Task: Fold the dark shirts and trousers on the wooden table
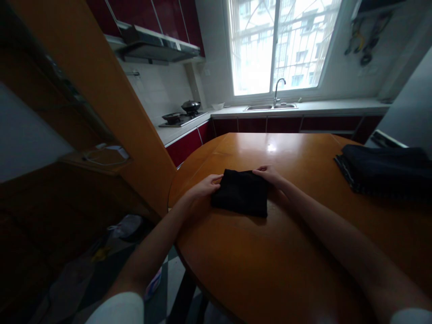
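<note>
A black folded garment lies as a flat, squarish bundle on the wooden table; which kind of garment it is, I cannot tell. My left hand pinches its left edge near the far corner, thumb and fingers closing on the cloth. At the far right corner my right hand grips the edge, with its fingertips on top and the rest partly under or beside the fabric. The bundle rests on the tabletop between both hands.
A stack of dark folded clothes sits at the table's right side. Behind the table are a counter with a sink, a stove with pans, and a window. A wooden cabinet stands close on the left.
</note>
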{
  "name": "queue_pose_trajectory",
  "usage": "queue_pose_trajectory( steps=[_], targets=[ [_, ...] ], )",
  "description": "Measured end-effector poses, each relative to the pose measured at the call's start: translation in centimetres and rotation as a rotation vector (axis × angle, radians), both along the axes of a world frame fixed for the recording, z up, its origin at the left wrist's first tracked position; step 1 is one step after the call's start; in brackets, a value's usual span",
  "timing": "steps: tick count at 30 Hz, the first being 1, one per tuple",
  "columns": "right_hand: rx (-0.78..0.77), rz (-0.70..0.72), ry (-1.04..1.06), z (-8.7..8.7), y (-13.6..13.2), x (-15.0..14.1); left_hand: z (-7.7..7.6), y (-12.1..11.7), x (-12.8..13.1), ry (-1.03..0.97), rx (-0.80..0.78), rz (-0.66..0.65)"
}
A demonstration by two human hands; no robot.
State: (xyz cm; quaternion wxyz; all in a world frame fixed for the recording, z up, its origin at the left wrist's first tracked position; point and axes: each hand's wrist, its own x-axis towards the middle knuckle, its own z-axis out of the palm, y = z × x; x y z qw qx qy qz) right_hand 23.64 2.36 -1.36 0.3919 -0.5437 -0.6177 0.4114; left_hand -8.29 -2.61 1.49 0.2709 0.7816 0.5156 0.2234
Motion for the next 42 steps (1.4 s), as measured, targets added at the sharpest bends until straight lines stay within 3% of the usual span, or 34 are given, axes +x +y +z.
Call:
queue_pose_trajectory(
  steps=[2, 5, 8, 10, 14, 18, 20, 23, 25, 28, 30, 32, 42],
  targets=[
    [0.008, 0.003, -0.023, 0.1, 0.0, 0.0, 0.6, 0.6, 1.4, 0.11, 0.152, 0.069],
    [0.008, 0.019, -0.068, 0.2, 0.0, -0.1, 1.4, 1.5, 5.1, 0.219, 0.308, -0.114],
    [0.025, -0.01, -0.106, 0.3, 0.0, -0.2, 0.8, 1.8, 8.6, 0.369, 0.24, -0.292],
    [0.052, -0.05, -0.132, 0.1, 0.1, -0.2, -0.2, 1.6, 9.6, 0.488, 0.155, -0.281],
    [0.094, -0.158, -0.206, -0.5, 0.4, 0.0, -2.4, 1.1, 8.7, 0.53, 0.115, -0.171],
    [0.137, -0.256, -0.327, -0.7, 0.7, 0.9, -3.1, 1.4, 7.6, 0.497, 0.112, -0.137],
    [0.219, -0.302, -0.449, -0.3, 0.4, 1.1, -3.1, 1.6, 7.5, 0.483, 0.111, -0.135],
    [0.458, -0.352, -0.53, 0.7, -1.9, 0.6, -3.1, 1.7, 7.6, 0.467, 0.122, -0.13],
    [0.647, -0.262, -0.495, 1.3, -4.9, -0.3, -3.0, 1.6, 7.7, 0.462, 0.127, -0.128],
    [0.834, 0.07, -0.509, 1.5, -10.6, -1.3, -3.0, 1.5, 7.8, 0.463, 0.13, -0.13],
    [0.876, 0.252, -0.596, 0.9, -13.8, -1.4, -3.1, 1.6, 7.8, 0.465, 0.138, -0.137],
    [0.871, 0.332, -0.684, 0.2, -15.6, -1.1, -3.1, 1.7, 7.8, 0.466, 0.146, -0.142],
    [0.811, 0.364, -0.797, -1.3, -15.1, -0.2, -3.1, 1.8, 7.8, 0.417, 0.136, -0.142]
  ],
)
